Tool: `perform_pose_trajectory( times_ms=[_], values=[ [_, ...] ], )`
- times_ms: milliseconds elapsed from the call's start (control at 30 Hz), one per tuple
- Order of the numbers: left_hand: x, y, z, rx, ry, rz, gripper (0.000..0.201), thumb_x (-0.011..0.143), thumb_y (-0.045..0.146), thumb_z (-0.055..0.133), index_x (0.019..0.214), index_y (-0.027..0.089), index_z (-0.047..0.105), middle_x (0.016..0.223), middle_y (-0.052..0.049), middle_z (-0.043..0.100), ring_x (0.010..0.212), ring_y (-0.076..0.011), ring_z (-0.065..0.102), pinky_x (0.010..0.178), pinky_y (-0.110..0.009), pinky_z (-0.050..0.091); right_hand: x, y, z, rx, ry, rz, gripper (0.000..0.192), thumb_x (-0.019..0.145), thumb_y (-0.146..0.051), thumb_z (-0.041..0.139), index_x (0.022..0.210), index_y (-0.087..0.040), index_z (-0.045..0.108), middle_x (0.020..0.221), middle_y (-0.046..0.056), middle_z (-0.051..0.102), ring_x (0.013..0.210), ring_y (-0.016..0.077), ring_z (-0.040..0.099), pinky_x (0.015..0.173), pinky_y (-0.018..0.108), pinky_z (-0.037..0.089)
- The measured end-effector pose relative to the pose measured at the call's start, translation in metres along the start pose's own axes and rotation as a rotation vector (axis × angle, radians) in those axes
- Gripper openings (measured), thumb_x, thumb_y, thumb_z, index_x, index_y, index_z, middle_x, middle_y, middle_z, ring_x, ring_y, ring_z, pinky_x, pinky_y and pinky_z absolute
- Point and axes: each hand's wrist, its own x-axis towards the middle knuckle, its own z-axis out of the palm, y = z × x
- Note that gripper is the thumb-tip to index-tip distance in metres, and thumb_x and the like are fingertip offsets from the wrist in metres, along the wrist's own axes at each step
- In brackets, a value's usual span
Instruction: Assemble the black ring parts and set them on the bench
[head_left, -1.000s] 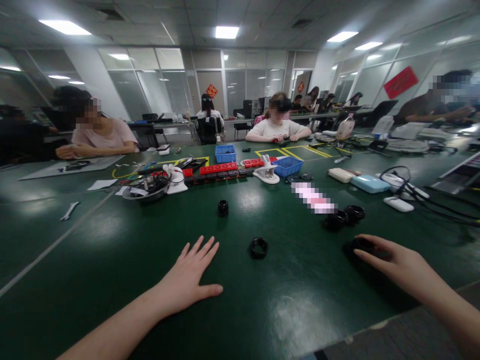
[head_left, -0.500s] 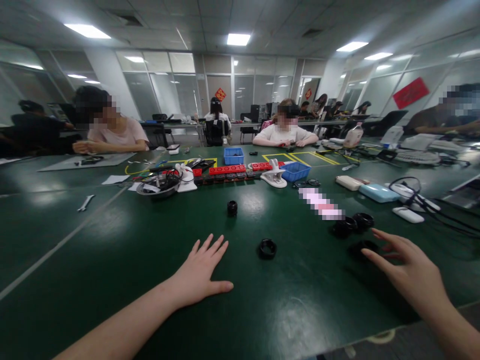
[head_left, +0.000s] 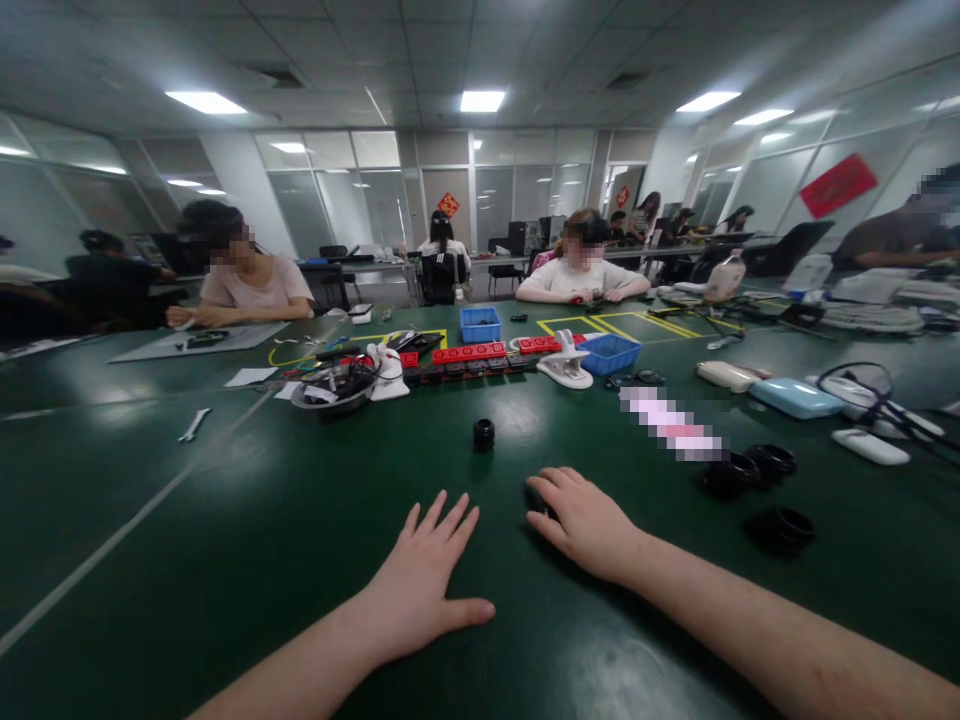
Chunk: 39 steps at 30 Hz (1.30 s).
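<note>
My right hand (head_left: 592, 525) curls over a black ring (head_left: 535, 502), nearest it, grip too hidden to tell; my left hand (head_left: 420, 580) spreads wide, left of the ring and nearer the desk's (head_left: 300, 510) front edge; the ring's axis is covered; 1 black cylinder (head_left: 484, 434) stands beyond, towards the far edge; 3 dark rings (head_left: 784, 530) sit rightward.

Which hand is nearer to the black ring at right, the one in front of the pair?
The right hand. It is left of that black ring, apart from it, partly covering another black ring. The left hand, spread open, is farther left.
</note>
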Motion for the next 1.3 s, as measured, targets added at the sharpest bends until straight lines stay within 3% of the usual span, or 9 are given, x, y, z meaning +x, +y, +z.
perform_pose_trajectory(
  times_ms=[200,400,600,733,900,1300],
  values=[
    [0.002,-0.003,0.003,0.008,0.016,0.003,0.088,0.074,0.069,0.045,0.141,0.024,0.012,0.148,-0.003,0.005,0.134,-0.031,0.001,0.105,-0.054,0.007,-0.004,0.001,0.0,-0.027,-0.064,0.052,0.042,0.081,-0.047,0.048,0.111,-0.018,0.055,0.095,0.01,0.054,0.088,0.0238,0.051,0.076,0.035,0.039],
    [0.003,-0.002,0.003,0.026,0.019,-0.001,0.087,0.075,0.068,0.045,0.142,0.022,0.013,0.148,-0.004,0.005,0.134,-0.0317,0.001,0.105,-0.054,0.008,-0.008,0.003,0.001,-0.038,-0.114,0.12,0.041,0.081,-0.036,0.046,0.116,-0.017,0.052,0.093,0.009,0.056,0.086,0.0235,0.054,0.072,0.033,0.041],
    [0.001,-0.002,0.002,0.002,0.006,0.004,0.087,0.075,0.072,0.041,0.142,0.023,0.012,0.148,-0.003,0.004,0.134,-0.0318,0.0,0.106,-0.055,0.009,-0.024,0.025,0.002,-0.032,0.0,0.28,0.031,0.084,-0.031,0.045,0.108,-0.012,0.051,0.097,0.011,0.056,0.088,0.0211,0.056,0.077,0.031,0.045],
    [0.001,-0.003,0.002,-0.002,0.01,0.005,0.086,0.076,0.071,0.042,0.141,0.023,0.013,0.148,-0.004,0.004,0.134,-0.0318,0.001,0.106,-0.055,0.009,-0.039,0.044,-0.002,-0.063,0.068,0.317,0.02,0.08,-0.033,0.054,0.091,-0.017,0.053,0.091,0.007,0.055,0.081,0.0193,0.057,0.07,0.029,0.047],
    [0.001,-0.003,0.003,0.008,0.018,0.008,0.086,0.076,0.07,0.042,0.142,0.022,0.013,0.148,-0.004,0.005,0.133,-0.0318,0.001,0.106,-0.055,0.009,-0.06,0.062,-0.006,-0.149,0.118,0.334,0.014,0.081,-0.032,0.05,0.079,-0.018,0.051,0.081,0.006,0.053,0.071,0.0208,0.055,0.061,0.032,0.045],
    [0.002,-0.004,0.006,0.031,0.032,0.011,0.086,0.076,0.073,0.037,0.142,0.024,0.011,0.148,-0.004,0.004,0.134,-0.0302,0.001,0.106,-0.054,0.009,-0.147,0.067,-0.011,-0.122,0.28,0.333,0.02,0.075,-0.039,0.05,0.069,-0.02,0.05,0.073,0.005,0.054,0.068,0.0196,0.053,0.06,0.032,0.045]
  ],
)
